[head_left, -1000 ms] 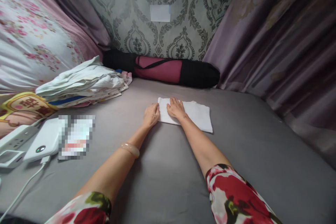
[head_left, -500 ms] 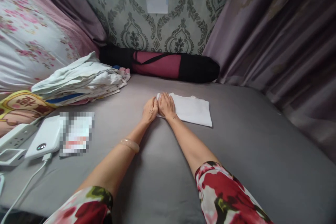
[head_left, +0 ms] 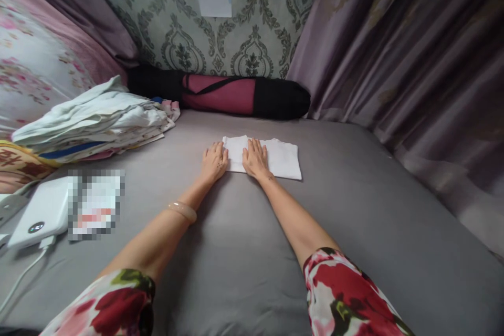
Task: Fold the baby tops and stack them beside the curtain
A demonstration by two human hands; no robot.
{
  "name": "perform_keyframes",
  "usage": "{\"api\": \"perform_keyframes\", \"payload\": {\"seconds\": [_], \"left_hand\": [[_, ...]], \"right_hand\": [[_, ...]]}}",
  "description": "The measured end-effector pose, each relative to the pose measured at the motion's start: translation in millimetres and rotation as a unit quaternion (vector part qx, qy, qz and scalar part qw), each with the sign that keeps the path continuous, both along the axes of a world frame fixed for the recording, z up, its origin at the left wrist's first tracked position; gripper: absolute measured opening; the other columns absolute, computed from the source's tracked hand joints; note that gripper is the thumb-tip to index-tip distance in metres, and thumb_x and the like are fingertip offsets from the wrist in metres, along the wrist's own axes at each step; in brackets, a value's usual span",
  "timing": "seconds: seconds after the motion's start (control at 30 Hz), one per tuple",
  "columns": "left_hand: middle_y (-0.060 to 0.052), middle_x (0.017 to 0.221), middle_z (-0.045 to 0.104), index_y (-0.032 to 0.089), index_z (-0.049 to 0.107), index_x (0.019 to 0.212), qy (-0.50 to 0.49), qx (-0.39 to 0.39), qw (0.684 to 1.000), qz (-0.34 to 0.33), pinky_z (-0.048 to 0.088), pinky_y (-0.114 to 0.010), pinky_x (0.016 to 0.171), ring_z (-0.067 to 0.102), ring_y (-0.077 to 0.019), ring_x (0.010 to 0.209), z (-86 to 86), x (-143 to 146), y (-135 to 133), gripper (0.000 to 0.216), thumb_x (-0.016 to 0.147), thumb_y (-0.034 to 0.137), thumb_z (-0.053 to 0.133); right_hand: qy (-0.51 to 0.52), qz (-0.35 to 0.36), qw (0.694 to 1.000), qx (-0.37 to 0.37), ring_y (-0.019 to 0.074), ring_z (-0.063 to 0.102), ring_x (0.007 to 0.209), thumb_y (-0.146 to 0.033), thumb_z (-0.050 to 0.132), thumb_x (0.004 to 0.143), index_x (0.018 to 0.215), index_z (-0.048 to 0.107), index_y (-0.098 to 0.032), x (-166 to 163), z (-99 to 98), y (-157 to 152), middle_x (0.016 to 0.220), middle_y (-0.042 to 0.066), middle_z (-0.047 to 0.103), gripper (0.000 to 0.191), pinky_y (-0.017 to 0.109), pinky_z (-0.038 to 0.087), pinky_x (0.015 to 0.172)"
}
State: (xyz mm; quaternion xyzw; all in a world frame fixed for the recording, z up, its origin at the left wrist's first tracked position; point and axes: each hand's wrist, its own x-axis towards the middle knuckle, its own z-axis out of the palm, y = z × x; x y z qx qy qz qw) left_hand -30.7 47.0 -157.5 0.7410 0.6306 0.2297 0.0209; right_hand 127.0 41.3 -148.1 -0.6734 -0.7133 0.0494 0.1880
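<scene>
A white folded cloth, perhaps a garment, lies flat on the grey bed sheet. My right hand rests palm down on its middle, fingers stretched out toward the wall. At the cloth's left end is my left hand, fingers extended and slightly apart, its thumb side touching or close to the cloth's edge. Neither hand grips anything. The part of the cloth under my right palm is hidden.
Left of my hands is a pile of folded clothes. Nearer stand a white power bank with a cable and a blurred-out packet. A black and maroon roll bag lies along the wall; purple curtains hang at the right.
My hands have moved apart: the right now lies on the cloth's middle, while the left stays near its left end. The camera view has shifted to the right.
</scene>
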Motion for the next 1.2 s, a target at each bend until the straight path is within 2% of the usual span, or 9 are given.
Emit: {"api": "perform_keyframes", "payload": {"seconds": [0.07,0.17,0.27,0.4,0.53,0.63,0.87,1.0,1.2], "left_hand": [[-0.017,0.147,0.045,0.008,0.043,0.141,0.036,0.028,0.999,-0.005,0.021,-0.047,0.117,0.035,-0.0272,0.141,5.5,8.6,-3.8,0.051,0.098,0.03,0.027],[-0.016,0.151,0.04,0.007,0.042,0.142,0.078,0.038,0.994,-0.067,0.017,-0.045,0.119,0.03,-0.0261,0.143,8.2,32.6,-6.9,0.052,0.098,0.03,0.027],[-0.014,0.153,0.037,0.009,0.039,0.145,0.101,-0.014,0.989,-0.11,0.018,-0.046,0.119,0.029,-0.0274,0.144,1.6,58.3,-7.4,0.056,0.099,0.037,0.027],[-0.014,0.157,0.028,0.011,0.032,0.15,0.123,-0.074,0.985,-0.101,0.018,-0.048,0.118,0.023,-0.0289,0.146,-6.8,72.2,-6.0,0.06,0.1,0.042,0.022],[-0.015,0.156,0.03,0.01,0.033,0.149,0.139,-0.105,0.978,-0.115,0.022,-0.049,0.116,0.025,-0.0297,0.145,2.1,68.3,0.2,0.061,0.1,0.045,0.023],[-0.016,0.155,0.034,0.01,0.038,0.147,0.137,-0.069,0.982,-0.107,0.019,-0.05,0.117,0.025,-0.0294,0.145,8.2,63.9,6.0,0.062,0.099,0.047,0.023],[-0.018,0.155,0.033,0.013,0.036,0.148,0.122,-0.098,0.981,-0.115,0.023,-0.055,0.114,0.027,-0.033,0.144,3.4,59.2,15.4,0.062,0.098,0.05,0.026],[-0.016,0.148,0.045,0.018,0.044,0.142,0.107,-0.045,0.986,-0.123,0.026,-0.051,0.113,0.036,-0.0296,0.14,8.2,48.4,30.9,0.057,0.099,0.049,0.024],[-0.017,0.156,0.03,0.01,0.035,0.148,0.128,-0.127,0.978,-0.106,0.019,-0.05,0.116,0.022,-0.0316,0.146,7.3,29.8,50.5,0.063,0.1,0.047,0.018]], "right_hand": [[-0.004,-0.021,1.0,0.011,0.0241,0.014,0.148,-0.031,0.025,0.1,0.149,0.031,-0.005,13.6,3.8,-3.7,0.159,0.014,0.024,0.057,0.045,0.004,0.119],[-0.031,-0.043,0.999,0.005,0.0262,0.013,0.148,-0.031,0.028,0.099,0.149,0.031,-0.002,36.0,3.5,-11.4,0.159,0.016,0.023,0.058,0.048,0.001,0.119],[-0.044,-0.035,0.998,-0.023,0.026,0.016,0.147,-0.034,0.028,0.099,0.149,0.033,-0.005,47.8,-2.1,-17.3,0.158,0.014,0.026,0.058,0.048,0.005,0.118],[-0.044,-0.037,0.998,-0.039,0.0266,0.018,0.146,-0.036,0.027,0.099,0.149,0.034,-0.007,49.3,-4.4,-17.0,0.158,0.013,0.027,0.058,0.049,0.008,0.118],[-0.032,-0.028,0.996,-0.077,0.0253,0.018,0.147,-0.037,0.028,0.099,0.15,0.032,-0.009,60.6,4.1,-12.7,0.159,0.013,0.024,0.058,0.047,0.01,0.118],[-0.042,-0.062,0.996,-0.048,0.0269,0.016,0.147,-0.038,0.029,0.099,0.15,0.03,-0.006,75.7,5.9,-12.3,0.159,0.015,0.024,0.06,0.048,0.006,0.118],[-0.055,-0.078,0.994,-0.058,0.03,0.02,0.146,-0.044,0.031,0.098,0.149,0.032,-0.007,90.6,-5.2,-13.3,0.158,0.016,0.027,0.063,0.05,0.009,0.117],[-0.055,-0.083,0.993,-0.064,0.0286,0.02,0.146,-0.046,0.023,0.1,0.15,0.031,-0.006,101.9,-2.5,-8.4,0.158,0.017,0.026,0.064,0.048,0.01,0.117],[-0.065,-0.106,0.988,-0.088,0.0292,0.017,0.147,-0.044,0.022,0.1,0.15,0.027,0.0,117.2,-2.2,-3.9,0.159,0.019,0.022,0.067,0.045,0.013,0.117]]}}
